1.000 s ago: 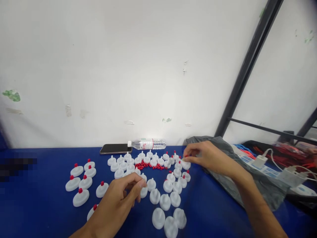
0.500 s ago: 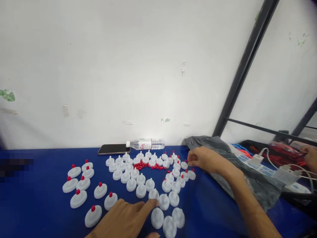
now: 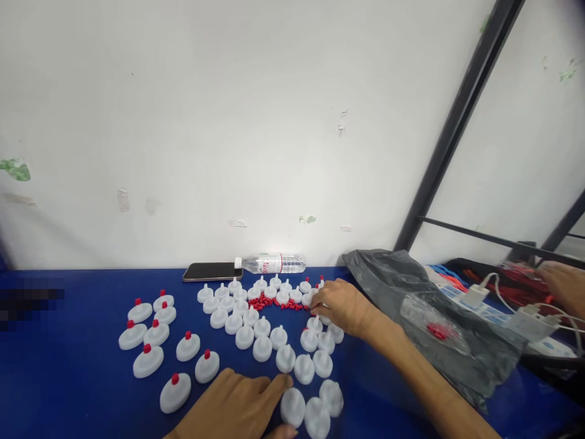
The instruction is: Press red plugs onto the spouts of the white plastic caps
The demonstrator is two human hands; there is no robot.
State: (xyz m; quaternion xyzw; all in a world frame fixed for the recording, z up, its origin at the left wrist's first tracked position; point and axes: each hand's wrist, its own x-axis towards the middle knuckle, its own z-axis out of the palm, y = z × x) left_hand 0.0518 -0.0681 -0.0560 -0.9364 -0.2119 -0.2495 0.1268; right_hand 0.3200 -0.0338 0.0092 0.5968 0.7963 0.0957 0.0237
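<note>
"What moved?"
"The right hand came left, to the right end of the red caps; can't tell its grip."
"Left hand?"
"Nearer us than the red caps, thumb and forefinger apart."
"White lids?"
"Around the red caps."

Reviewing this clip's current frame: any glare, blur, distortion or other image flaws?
Head view: wall glows brightest just behind the bottle; head view: nearest white caps look soft; head view: another person's hand looks smeared at the right edge; head view: dark patch at left is blocky, its content unreadable; head view: top right corner darkens.
</note>
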